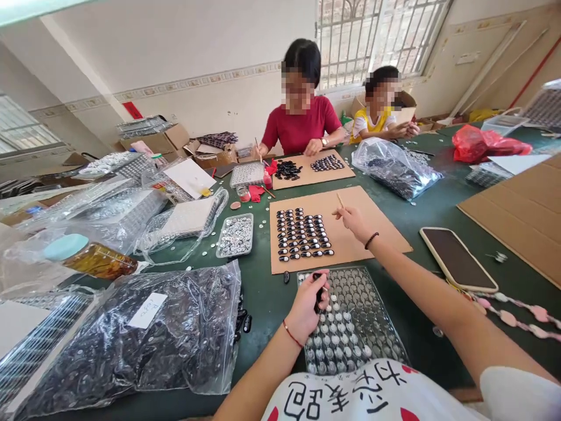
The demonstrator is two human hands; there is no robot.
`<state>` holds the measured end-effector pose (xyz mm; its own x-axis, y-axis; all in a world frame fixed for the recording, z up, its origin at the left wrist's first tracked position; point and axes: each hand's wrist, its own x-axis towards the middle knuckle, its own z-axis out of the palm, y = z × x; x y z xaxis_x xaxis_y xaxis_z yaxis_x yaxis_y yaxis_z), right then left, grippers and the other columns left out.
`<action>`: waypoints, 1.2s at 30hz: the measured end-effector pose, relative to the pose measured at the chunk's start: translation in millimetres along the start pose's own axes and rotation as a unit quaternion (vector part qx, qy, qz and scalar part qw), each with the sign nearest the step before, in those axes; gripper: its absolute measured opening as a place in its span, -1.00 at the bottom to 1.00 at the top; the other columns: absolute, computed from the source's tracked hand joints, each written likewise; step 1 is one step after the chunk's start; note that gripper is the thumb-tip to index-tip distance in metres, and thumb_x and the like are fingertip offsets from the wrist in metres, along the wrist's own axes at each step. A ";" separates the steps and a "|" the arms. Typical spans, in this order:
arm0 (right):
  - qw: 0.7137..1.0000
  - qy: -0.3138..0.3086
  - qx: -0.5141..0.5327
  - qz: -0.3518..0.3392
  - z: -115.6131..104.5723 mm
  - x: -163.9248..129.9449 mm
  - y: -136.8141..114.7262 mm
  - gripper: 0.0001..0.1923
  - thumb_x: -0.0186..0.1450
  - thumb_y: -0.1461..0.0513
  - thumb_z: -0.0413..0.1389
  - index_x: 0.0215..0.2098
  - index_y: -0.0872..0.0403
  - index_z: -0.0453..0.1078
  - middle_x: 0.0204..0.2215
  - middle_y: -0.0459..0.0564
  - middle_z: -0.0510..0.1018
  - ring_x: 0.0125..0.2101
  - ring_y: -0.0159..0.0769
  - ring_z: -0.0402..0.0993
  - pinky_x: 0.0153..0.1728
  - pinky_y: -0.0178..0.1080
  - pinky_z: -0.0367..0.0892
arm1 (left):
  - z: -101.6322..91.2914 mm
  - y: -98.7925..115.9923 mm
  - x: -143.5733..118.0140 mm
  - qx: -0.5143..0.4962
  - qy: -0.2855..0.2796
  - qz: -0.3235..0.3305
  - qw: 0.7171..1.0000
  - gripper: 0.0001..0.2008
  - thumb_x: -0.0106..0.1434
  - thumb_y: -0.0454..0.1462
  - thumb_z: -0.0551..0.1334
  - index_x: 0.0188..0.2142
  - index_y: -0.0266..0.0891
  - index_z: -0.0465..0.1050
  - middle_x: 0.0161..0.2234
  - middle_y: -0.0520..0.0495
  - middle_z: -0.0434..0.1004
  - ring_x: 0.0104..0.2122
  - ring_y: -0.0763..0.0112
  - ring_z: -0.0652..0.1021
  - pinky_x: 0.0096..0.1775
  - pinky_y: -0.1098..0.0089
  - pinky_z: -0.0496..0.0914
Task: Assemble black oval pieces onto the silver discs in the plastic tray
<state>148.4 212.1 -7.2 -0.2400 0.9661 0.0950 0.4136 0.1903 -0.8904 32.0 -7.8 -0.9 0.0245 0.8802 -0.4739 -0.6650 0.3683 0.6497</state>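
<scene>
My left hand (305, 304) is closed around small black oval pieces (318, 295) above the near end of the work area. Under it lies a clear plastic tray (380, 310) of round pockets, with white round pieces (335, 339) in its left part. My right hand (354, 225) pinches a thin pale stick (340, 200) pointing up, over a cardboard sheet (381, 231). Left of that hand, rows of black oval pieces with white discs (302, 238) lie on the cardboard. A single black piece (286, 277) rests between the cardboard and my left hand.
A tub of white discs (235, 235) and a big bag of black pieces (144, 339) are on the left. A phone (458, 257) lies at right. Across the green table (258, 286), a person in red (302, 126) works over another cardboard; a second person (381, 114) sits beside.
</scene>
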 end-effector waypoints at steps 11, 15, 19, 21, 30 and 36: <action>0.996 -0.072 0.032 -0.041 -39.9 -184.2 -11.8 -0.67 0.28 0.05 -0.11 -0.37 0.12 0.31 -0.52 -0.08 0.38 -0.52 -0.42 0.28 -0.52 -0.37 0.17 | 4.1 4.1 4.7 0.036 0.042 0.043 0.998 -0.78 0.05 -0.23 0.22 -0.32 -0.30 0.33 -0.36 -0.05 0.38 -0.64 0.68 0.28 -0.73 0.62 0.02; 0.986 -0.113 -0.081 -0.088 -23.4 -190.9 -18.0 -0.72 0.29 0.13 -0.12 -0.39 0.10 0.33 -0.46 -0.05 0.44 -0.48 -0.38 0.32 -0.47 -0.35 0.17 | 0.3 9.9 7.6 0.032 0.056 0.072 0.995 -0.79 0.07 -0.25 0.20 -0.27 -0.29 0.35 -0.44 -0.01 0.34 -0.64 0.67 0.29 -0.72 0.62 0.04; 0.971 -0.152 -0.136 -0.127 -9.7 -188.9 -26.2 -0.79 0.27 0.18 -0.08 -0.38 0.08 0.35 -0.37 -0.03 0.49 -0.38 -0.33 0.38 -0.36 -0.33 0.19 | -2.5 14.5 10.3 0.040 0.077 0.090 0.992 -0.79 0.09 -0.20 0.19 -0.32 -0.30 0.36 -0.47 0.01 0.30 -0.64 0.68 0.26 -0.71 0.62 0.05; 0.971 -0.144 -0.144 -0.124 -9.2 -188.2 -30.1 -0.80 0.27 0.19 -0.07 -0.37 0.07 0.35 -0.37 -0.05 0.49 -0.38 -0.33 0.38 -0.37 -0.33 0.19 | -3.9 15.5 11.2 0.056 0.068 0.097 0.991 -0.79 0.07 -0.23 0.21 -0.29 -0.28 0.35 -0.48 0.02 0.30 -0.64 0.68 0.26 -0.70 0.63 0.05; 0.987 -0.036 -0.054 -0.146 -25.8 -164.0 -45.8 -0.81 0.28 0.21 -0.09 -0.32 0.13 0.31 -0.43 -0.03 0.45 -0.43 -0.35 0.35 -0.41 -0.34 0.18 | -5.0 10.5 11.1 0.211 0.055 0.119 0.969 -0.66 0.01 -0.07 0.24 -0.39 -0.35 0.41 -0.67 0.13 0.12 -0.72 0.71 0.11 -0.70 0.60 -0.04; 0.989 -0.044 0.072 -0.120 -14.5 -163.8 -41.6 -0.74 0.30 0.13 -0.13 -0.38 0.10 0.27 -0.51 -0.06 0.43 -0.52 -0.38 0.34 -0.52 -0.36 0.19 | -3.9 5.7 10.6 0.275 0.027 0.114 0.954 -0.60 -0.02 -0.13 0.28 -0.21 -0.30 0.44 -0.65 0.11 0.19 -0.69 0.69 0.15 -0.67 0.59 -0.01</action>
<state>183.2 48.5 20.7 -0.3947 0.8759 0.2775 0.2080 0.3793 -0.9016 25.6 2.5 -4.5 -0.1230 0.9452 -0.3025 -0.1563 0.2826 0.9464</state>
